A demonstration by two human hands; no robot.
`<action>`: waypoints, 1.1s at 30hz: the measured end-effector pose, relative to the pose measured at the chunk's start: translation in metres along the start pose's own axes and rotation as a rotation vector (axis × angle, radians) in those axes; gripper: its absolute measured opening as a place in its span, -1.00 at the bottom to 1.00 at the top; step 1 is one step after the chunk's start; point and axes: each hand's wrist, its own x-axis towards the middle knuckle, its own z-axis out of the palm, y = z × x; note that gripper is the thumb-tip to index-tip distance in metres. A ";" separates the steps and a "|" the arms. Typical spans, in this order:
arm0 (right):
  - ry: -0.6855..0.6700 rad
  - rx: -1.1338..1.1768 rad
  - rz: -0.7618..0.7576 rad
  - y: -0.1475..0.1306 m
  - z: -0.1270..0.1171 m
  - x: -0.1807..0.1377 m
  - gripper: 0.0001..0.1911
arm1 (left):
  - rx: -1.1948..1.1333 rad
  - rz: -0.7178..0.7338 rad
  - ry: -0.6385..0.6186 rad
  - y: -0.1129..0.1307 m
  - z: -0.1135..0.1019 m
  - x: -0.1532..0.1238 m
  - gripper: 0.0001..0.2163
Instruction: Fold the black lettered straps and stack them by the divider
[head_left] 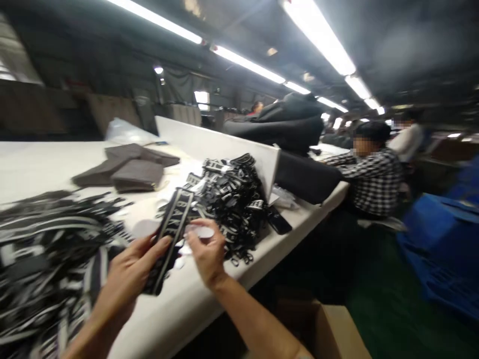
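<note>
so, left hand (pixel 129 269) pinches a lettered strap (pixel 174 218); right hand (pixel 208 255), a white piece (pixel 202 232).

Two hands (pixel 125 271) (pixel 207 249), two strap piles (pixel 48 269) (pixel 234 199), one cardboard box (pixel 340 329).

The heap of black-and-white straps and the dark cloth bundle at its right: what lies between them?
In the head view, a white upright board stands between the straps and the cloth bundle; clear plastic is near the board.

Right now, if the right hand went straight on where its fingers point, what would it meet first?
Probably the lettered black strap held in the left hand, though the depth is unclear.
</note>
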 end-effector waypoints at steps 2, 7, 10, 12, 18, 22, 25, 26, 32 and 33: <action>-0.037 0.006 -0.007 0.006 -0.002 -0.004 -0.83 | -0.069 -0.080 -0.016 -0.008 -0.011 -0.007 -0.60; -0.369 0.165 0.101 0.023 -0.002 -0.007 -0.72 | -0.047 -0.084 -0.036 -0.017 -0.027 -0.005 -0.64; -0.435 0.083 0.114 0.030 -0.003 -0.004 -0.85 | 0.006 -0.110 -0.069 -0.021 -0.037 -0.006 -0.65; -0.432 -0.073 -0.034 0.033 -0.003 0.000 -0.91 | 0.036 -0.142 -0.120 -0.026 -0.043 -0.006 -0.63; -0.559 -0.257 -0.231 0.049 0.008 0.009 -0.88 | 0.282 -0.041 -0.245 -0.052 -0.057 0.006 -0.69; -0.716 -0.102 0.043 0.071 0.017 0.011 -0.76 | 0.508 0.081 -0.284 -0.070 -0.063 0.014 -0.77; -0.711 -0.005 0.208 0.082 0.021 0.012 -0.71 | 0.538 0.090 -0.246 -0.076 -0.062 0.017 -0.75; -0.693 0.009 0.248 0.083 0.021 0.012 -0.70 | 0.522 0.090 -0.227 -0.077 -0.060 0.017 -0.73; -0.581 -0.001 0.331 0.082 0.023 0.010 -0.66 | 0.414 0.039 -0.123 -0.087 -0.049 0.015 -0.71; -0.566 -0.004 0.339 0.083 0.023 0.010 -0.65 | 0.402 0.044 -0.076 -0.089 -0.048 0.015 -0.70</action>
